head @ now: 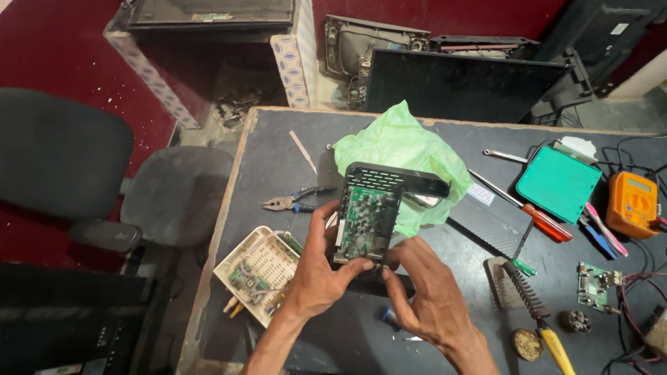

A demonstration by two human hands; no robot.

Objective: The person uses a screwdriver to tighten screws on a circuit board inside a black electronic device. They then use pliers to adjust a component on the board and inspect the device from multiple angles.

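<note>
A small black electronic box [389, 182] with its cover off stands tilted above the dark table [278, 160], showing a green circuit board [365, 219] inside. My left hand [321, 267] grips the box along its left side and lower edge. My right hand [431, 292] pinches the bottom edge of the box and board from the right. A crumpled light green plastic bag [406, 146] lies just behind the box.
Left of my hands lie an open white device with a board [256, 271] and pliers [292, 201]. To the right are a red-handled screwdriver [545, 222], a teal box [558, 184], an orange multimeter [632, 203], a small board [594, 285], a soldering iron stand [521, 288]. An office chair [104, 180] stands left.
</note>
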